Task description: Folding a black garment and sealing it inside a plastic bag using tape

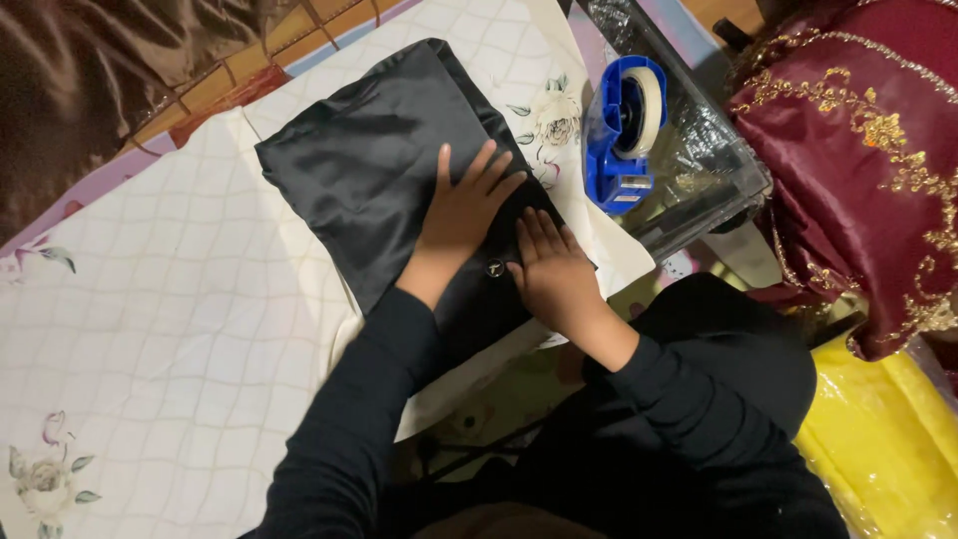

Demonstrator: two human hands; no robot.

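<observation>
Smoothing step: left hand (461,212) and right hand (552,274) lie flat, fingers spread and gripping nothing, on the folded black satin garment (374,160); probably another fold comes next.

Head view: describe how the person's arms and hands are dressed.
Both arms wear long, plain black sleeves that end at the wrists. The left hand and right hand are bare: no gloves, and no rings or watch that can be seen.

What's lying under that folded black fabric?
The black fabric lies on a cream quilted sheet with flower prints. Both hands, left and right, press on it; anything between stays covered.
</observation>
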